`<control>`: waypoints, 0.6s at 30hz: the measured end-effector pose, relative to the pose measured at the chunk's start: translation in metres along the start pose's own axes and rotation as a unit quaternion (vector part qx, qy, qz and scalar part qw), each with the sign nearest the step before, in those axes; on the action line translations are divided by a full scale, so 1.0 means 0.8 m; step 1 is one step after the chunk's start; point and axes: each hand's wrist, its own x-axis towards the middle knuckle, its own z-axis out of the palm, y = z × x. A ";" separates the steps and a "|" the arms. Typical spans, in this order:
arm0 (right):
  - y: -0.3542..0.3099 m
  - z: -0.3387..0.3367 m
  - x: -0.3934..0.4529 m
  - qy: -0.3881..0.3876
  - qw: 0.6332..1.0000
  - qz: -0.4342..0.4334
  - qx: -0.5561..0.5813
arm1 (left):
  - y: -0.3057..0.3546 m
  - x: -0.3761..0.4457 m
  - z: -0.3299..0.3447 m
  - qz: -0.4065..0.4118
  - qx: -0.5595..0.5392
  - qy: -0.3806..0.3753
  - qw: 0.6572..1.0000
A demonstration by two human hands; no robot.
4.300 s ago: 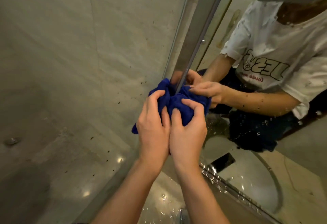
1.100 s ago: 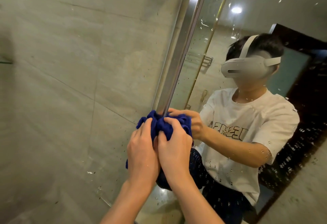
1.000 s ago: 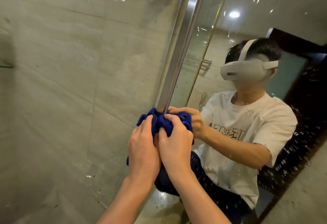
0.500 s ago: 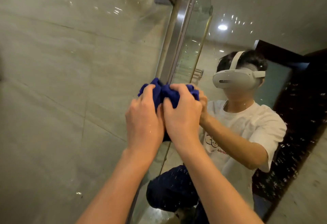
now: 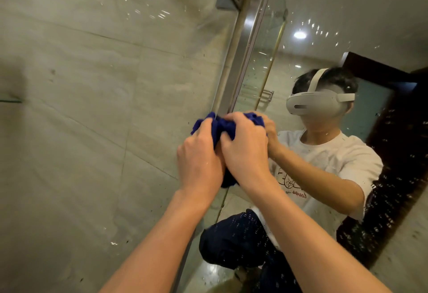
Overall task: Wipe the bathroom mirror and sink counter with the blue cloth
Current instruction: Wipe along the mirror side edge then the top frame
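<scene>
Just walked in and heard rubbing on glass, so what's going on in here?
A person is wiping the metal frame at the left edge of the bathroom mirror. The left hand and right hand both grip a bunched blue cloth and press it against that edge, beside the tiled wall. Water spots show on the glass; the sink counter is out of view.

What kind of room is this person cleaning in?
Most likely a bathroom: a large water-spotted mirror in a metal frame beside a stone-tiled wall, and both hands pressing a blue cloth to it.
</scene>
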 end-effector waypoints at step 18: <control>0.018 0.044 -0.046 0.048 0.999 -0.008 0.005 | -0.038 -0.047 0.015 0.010 0.054 -0.051 0.997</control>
